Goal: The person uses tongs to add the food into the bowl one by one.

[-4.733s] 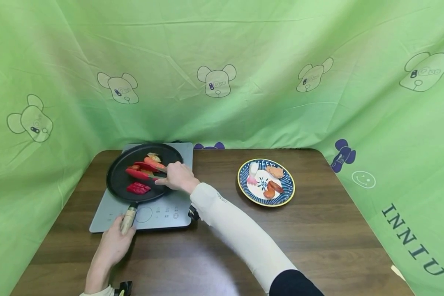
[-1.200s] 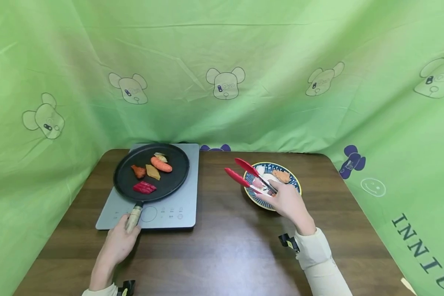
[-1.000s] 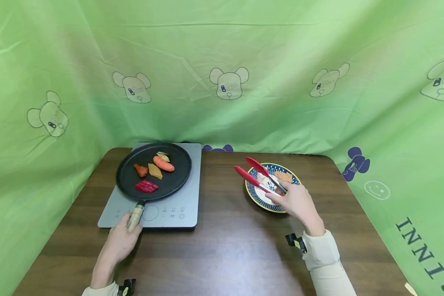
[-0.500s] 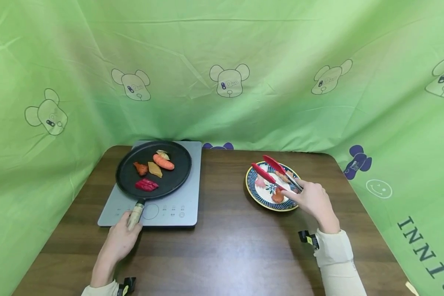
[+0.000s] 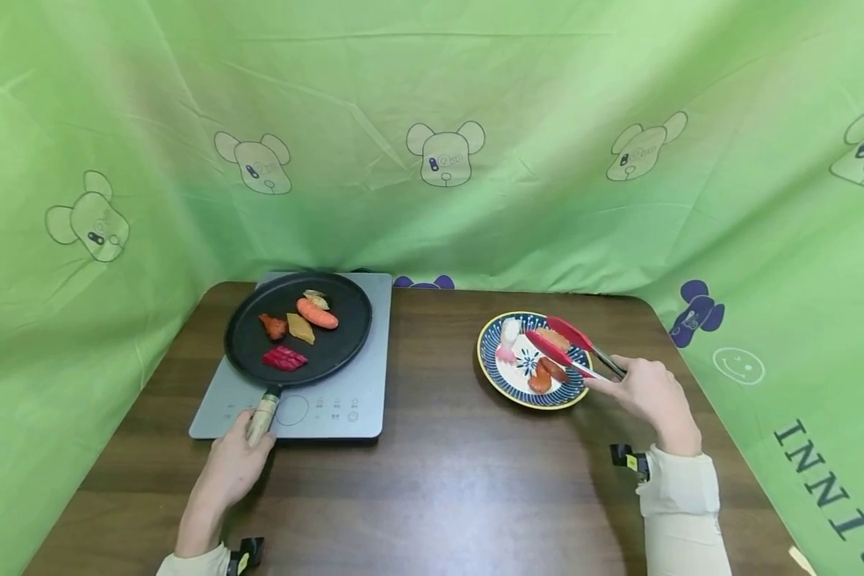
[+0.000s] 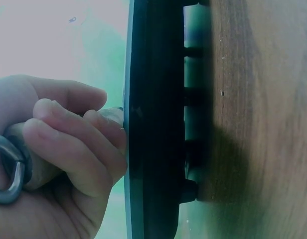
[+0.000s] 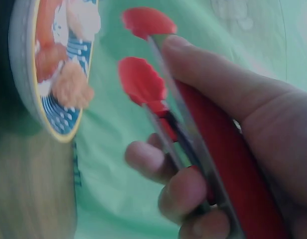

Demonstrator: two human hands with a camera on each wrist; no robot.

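My left hand [image 5: 234, 464] grips the wooden handle [image 5: 262, 418] of a round black frying pan [image 5: 331, 360], its fingers curled round it in the left wrist view. In the pan lie a sausage-like piece [image 5: 318, 314], a red slab [image 5: 284, 358], a yellow-brown piece [image 5: 300, 328], a small drumstick-like piece [image 5: 274, 326] and a pale brownish piece [image 5: 317, 299]. My right hand [image 5: 648, 392] holds red-tipped tongs [image 5: 579, 360], tips apart, over a blue-patterned plate [image 5: 491, 382]. A crumbly tan piece [image 7: 71, 87], brown-red pieces [image 5: 546, 376] and a white-and-pink piece [image 5: 509, 340] are on the plate.
The pan stands on a flat grey induction cooktop [image 5: 360, 400] at the left of the wooden table [image 5: 432, 480]. A green curtain [image 5: 432, 232] printed with bear heads hangs behind and along both sides.
My right hand has carried the tongs from the pan across to the plate, then further right over it. The pan's pieces now lie uncovered. The left hand keeps its grip on the handle.
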